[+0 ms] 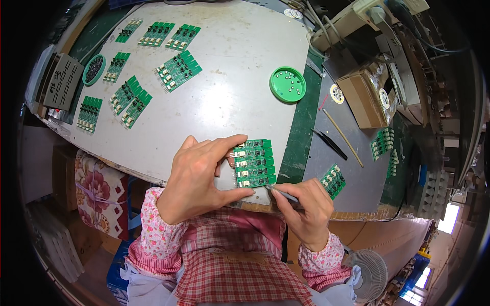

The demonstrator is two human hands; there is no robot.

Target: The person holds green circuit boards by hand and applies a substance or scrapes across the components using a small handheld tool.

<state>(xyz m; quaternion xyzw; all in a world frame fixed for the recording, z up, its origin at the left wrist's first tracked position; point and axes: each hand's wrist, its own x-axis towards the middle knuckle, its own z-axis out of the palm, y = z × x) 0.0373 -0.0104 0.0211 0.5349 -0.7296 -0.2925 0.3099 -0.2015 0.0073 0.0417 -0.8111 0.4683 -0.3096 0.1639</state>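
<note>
Nearest to me, my right hand (305, 208) is clenched around a thin metal tool (282, 193), its tip aimed up and to the left at the lower right corner of the green circuit board panel (254, 163). My left hand (200, 176) grasps that panel, the thumb under its lower edge and the forefinger over its top edge. The panel lies flat near the front edge of the table (229, 97), just in front of my chest. It is made of several strips stacked one above the other; each strip runs left to right, and the panel's long axis runs away from me, tilted slightly to the right.

Just right of my right hand, a smaller green board (333, 180) lies on the grey mat, set at an angle. Farther out on that side I see black tweezers (329, 144) and a thin wooden stick (343, 137), both slanting up to the left. Beyond the panel, a round green lid (288, 84) holds small parts. At the far left, many more green boards (178, 70) are spread across the table, with a small dark dish (94, 69) beside them.
</note>
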